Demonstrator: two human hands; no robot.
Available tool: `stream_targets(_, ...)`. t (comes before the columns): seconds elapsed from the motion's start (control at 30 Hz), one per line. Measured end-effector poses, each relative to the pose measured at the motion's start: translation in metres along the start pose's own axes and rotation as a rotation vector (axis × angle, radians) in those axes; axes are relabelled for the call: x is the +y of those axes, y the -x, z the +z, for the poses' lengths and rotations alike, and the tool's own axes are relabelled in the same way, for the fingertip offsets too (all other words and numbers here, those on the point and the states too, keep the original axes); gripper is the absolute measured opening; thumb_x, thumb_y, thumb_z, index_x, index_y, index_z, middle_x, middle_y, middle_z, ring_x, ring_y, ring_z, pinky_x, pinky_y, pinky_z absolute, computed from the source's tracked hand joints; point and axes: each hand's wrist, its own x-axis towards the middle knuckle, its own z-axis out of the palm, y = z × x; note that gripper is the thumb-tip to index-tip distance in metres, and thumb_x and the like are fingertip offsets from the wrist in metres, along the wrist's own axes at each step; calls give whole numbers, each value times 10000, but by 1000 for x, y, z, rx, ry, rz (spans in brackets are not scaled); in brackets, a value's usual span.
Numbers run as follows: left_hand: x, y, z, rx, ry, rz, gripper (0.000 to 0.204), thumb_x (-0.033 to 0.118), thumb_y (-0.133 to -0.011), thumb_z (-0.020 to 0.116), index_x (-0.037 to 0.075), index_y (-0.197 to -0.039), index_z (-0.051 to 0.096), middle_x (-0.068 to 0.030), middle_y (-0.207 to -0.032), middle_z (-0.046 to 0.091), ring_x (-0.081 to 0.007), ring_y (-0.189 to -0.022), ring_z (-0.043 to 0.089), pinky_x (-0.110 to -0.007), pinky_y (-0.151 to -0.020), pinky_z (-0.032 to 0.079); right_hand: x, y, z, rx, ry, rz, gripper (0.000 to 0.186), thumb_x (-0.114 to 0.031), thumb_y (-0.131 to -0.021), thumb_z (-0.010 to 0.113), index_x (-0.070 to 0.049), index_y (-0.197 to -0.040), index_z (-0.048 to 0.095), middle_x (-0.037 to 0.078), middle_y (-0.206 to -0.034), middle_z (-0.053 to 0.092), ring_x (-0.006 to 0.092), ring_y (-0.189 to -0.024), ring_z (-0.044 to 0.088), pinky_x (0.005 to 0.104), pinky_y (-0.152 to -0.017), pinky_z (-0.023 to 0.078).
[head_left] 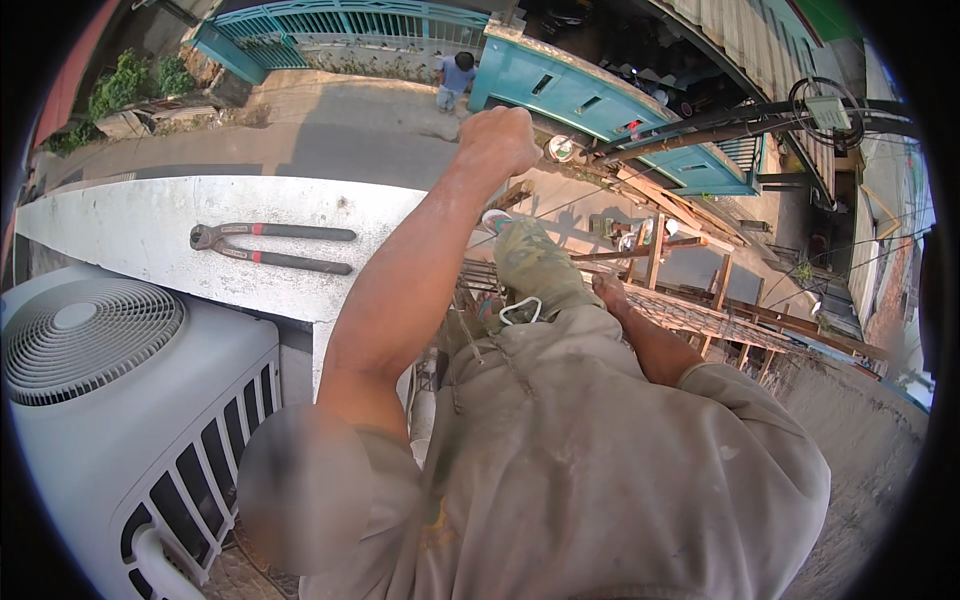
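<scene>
My left hand [500, 140] is stretched out over the street side, beyond the edge of a white ledge [130, 215]. Its fingers are curled into a fist, and whatever may be inside is hidden. On the ledge, left of my forearm, lie end-cutting pincers [275, 246] with dark red-marked handles and jaws to the left; neither hand touches them. My right hand [612, 296] is low beside my leg in camouflage trousers [540, 260], close to wooden framing. Its fingers are too small and partly hidden to read.
A white air-conditioner outdoor unit [150, 400] stands at the left. Bamboo and timber scaffolding [700, 300] spreads below on the right. Cables and a grey box [828, 112] hang at upper right. Far below, a person in blue [456, 78] is near a teal wall [560, 85].
</scene>
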Motion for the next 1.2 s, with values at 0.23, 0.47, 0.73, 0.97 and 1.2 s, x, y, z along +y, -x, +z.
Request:
stream_targets(0.23, -6, -15, 11, 171, -57, 92, 394, 360, -827, 678, 44, -1061, 638, -159, -1079, 668, -336, -1053, 621, -449, -894, 486, -17, -81, -62, 123, 38, -241, 226, -155, -900, 465, 3, -906, 627, 203, -920, 632, 392, -817, 608, 481, -715, 487)
stream_targets(0.47, 4, -10, -6, 360, 184, 38, 411, 310, -835, 684, 26, -1130, 652, -153, -883, 712, -318, -873, 677, -435, -790, 509, -84, -52, -30, -55, -132, -307, 315, -286, -922, 519, -65, -1117, 631, 226, -997, 649, 415, -911, 609, 517, -802, 486)
stream_targets(0.73, -4, -27, 7, 358, 406, 133, 404, 244, -813, 733, -21, -1108, 656, -145, -805, 695, -173, -727, 652, -315, -663, 504, -92, -29, -35, -259, -295, -295, 303, -310, -901, 552, -23, -955, 635, 243, -958, 647, 435, -945, 612, 507, -803, 491)
stream_targets(0.97, 0, -15, -8, 325, 507, 131, 433, 256, -819, 734, -41, -1122, 646, -107, -822, 695, -152, -739, 654, -294, -666, 498, -150, 10, -120, -588, -544, -522, 374, -339, -1003, 413, -9, -1066, 575, 250, -1000, 604, 430, -991, 562, 502, -910, 426)
stream_targets(1.2, -24, -7, -12, 454, 830, 197, 413, 229, -828, 736, -34, -1132, 644, -111, -860, 709, -150, -784, 669, -287, -665, 506, -164, 31, -165, -285, -673, -199, 443, -415, -1020, 400, -24, -995, 606, 152, -950, 641, 300, -976, 588, 406, -885, 445)
